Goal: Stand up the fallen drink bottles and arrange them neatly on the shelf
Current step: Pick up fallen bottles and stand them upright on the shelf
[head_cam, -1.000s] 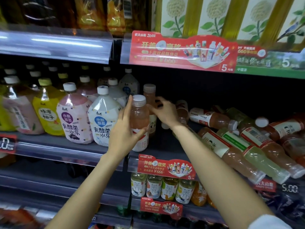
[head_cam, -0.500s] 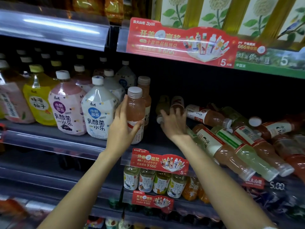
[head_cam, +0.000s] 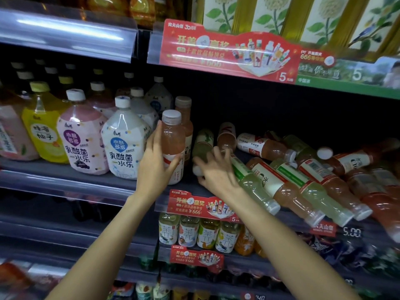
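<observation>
Shelf: dark grey, clear front rail.
Left: large bottles upright in rows.
Middle: two pink bottles upright.
Right: fallen bottles heaped, caps pointing near and right.

The right hand drops from up behind the standing bottle and now wraps around a fallen green bottle lying on the shelf.

A shop's drinks aisle: tiered shelves stocked with labelled bottles, a red promotional strip clipped along the shelf edge above them, and a "5.00" price tag below, to the right.
</observation>
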`<action>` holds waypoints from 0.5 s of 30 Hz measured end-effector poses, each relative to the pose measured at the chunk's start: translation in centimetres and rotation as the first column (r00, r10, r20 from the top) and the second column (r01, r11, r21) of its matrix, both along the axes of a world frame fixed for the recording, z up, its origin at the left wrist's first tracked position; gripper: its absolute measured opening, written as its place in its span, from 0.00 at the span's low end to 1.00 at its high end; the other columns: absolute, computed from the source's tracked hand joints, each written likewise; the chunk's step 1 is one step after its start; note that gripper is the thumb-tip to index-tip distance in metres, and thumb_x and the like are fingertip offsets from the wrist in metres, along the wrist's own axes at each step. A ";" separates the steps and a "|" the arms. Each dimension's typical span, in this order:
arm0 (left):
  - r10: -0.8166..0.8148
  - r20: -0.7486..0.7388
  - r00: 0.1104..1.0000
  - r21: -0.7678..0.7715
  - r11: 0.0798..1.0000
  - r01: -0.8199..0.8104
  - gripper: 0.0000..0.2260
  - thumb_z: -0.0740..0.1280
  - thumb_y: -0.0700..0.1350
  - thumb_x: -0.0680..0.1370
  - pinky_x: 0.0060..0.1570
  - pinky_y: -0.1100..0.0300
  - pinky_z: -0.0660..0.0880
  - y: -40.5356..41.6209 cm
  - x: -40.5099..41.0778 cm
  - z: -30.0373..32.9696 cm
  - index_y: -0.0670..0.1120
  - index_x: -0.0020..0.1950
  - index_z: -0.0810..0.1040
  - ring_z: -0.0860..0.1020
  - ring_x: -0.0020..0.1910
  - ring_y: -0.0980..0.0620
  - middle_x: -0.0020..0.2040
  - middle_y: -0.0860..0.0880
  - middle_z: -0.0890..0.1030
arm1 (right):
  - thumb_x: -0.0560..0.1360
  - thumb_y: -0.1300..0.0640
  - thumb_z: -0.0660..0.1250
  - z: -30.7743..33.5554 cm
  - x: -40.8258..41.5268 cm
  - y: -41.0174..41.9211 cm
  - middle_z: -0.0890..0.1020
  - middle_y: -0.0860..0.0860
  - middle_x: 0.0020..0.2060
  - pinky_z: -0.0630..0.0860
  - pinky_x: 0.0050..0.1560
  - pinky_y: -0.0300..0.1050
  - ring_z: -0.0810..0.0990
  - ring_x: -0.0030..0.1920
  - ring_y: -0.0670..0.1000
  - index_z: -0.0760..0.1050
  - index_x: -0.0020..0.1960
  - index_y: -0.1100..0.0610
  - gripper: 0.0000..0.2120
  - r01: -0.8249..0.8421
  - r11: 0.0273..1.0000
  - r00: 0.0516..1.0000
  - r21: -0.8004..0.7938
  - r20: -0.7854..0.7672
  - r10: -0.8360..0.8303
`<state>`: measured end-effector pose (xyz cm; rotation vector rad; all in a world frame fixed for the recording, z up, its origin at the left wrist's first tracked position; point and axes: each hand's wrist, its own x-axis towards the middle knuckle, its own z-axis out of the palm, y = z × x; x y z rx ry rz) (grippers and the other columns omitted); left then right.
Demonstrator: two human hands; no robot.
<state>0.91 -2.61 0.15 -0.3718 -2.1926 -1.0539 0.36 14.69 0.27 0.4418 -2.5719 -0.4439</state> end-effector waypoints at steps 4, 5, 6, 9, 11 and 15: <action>-0.003 0.004 1.000 0.008 1.000 0.003 0.39 0.70 0.50 0.75 0.53 0.57 0.71 0.0 0.1 0.1 0.51 0.78 0.48 0.68 0.68 0.46 0.73 0.43 0.65 | 0.60 0.47 0.72 -0.4 1.9 0.7 0.82 0.56 0.40 0.68 0.53 0.53 0.77 0.48 0.59 0.79 0.53 0.52 0.22 -0.122 0.984 0.980 -0.129 -0.173 0.098; 0.001 0.008 1.000 0.001 1.000 -0.001 0.39 0.70 0.51 0.75 0.52 0.55 0.73 0.0 0.2 0.1 0.51 0.78 0.48 0.69 0.67 0.45 0.73 0.43 0.65 | 0.62 0.47 0.70 0.4 2.3 0.8 0.82 0.56 0.41 0.71 0.51 0.52 0.77 0.47 0.58 0.78 0.53 0.53 0.21 -0.150 0.971 0.968 -0.188 -0.225 0.106; 0.010 0.015 1.000 -0.008 1.000 -0.010 0.40 0.70 0.52 0.75 0.51 0.53 0.74 0.0 0.2 0.0 0.52 0.79 0.48 0.71 0.65 0.44 0.72 0.42 0.66 | 0.63 0.46 0.68 1.2 2.5 1.0 0.81 0.55 0.41 0.71 0.48 0.51 0.76 0.46 0.58 0.78 0.54 0.54 0.21 -0.192 0.944 0.956 -0.268 -0.270 0.118; 0.043 0.030 0.999 -0.050 0.998 -0.042 0.43 0.72 0.52 0.74 0.49 0.50 0.74 -0.1 0.3 -0.1 0.52 0.79 0.47 0.73 0.61 0.41 0.69 0.41 0.68 | 0.67 0.45 0.63 4.4 2.9 1.0 0.78 0.55 0.43 0.71 0.46 0.49 0.74 0.46 0.57 0.77 0.54 0.56 0.21 -0.292 0.755 0.948 -0.588 -0.281 0.148; 0.055 0.045 0.997 -0.070 0.996 -0.052 0.44 0.73 0.51 0.73 0.48 0.50 0.74 0.0 0.3 -0.1 0.52 0.79 0.46 0.74 0.60 0.40 0.68 0.40 0.69 | 0.68 0.45 0.62 5.9 2.6 0.9 0.77 0.53 0.45 0.73 0.46 0.48 0.75 0.47 0.55 0.77 0.55 0.56 0.20 -0.315 0.582 0.949 -0.749 -0.264 0.174; 0.057 0.068 0.996 -0.065 0.997 -0.053 0.45 0.73 0.49 0.73 0.50 0.49 0.73 0.1 0.3 0.0 0.54 0.78 0.44 0.72 0.62 0.41 0.69 0.41 0.68 | 0.73 0.44 0.65 7.4 0.4 0.4 0.76 0.52 0.50 0.73 0.54 0.54 0.75 0.53 0.55 0.75 0.57 0.55 0.18 -0.138 0.383 0.989 -0.913 -0.107 0.102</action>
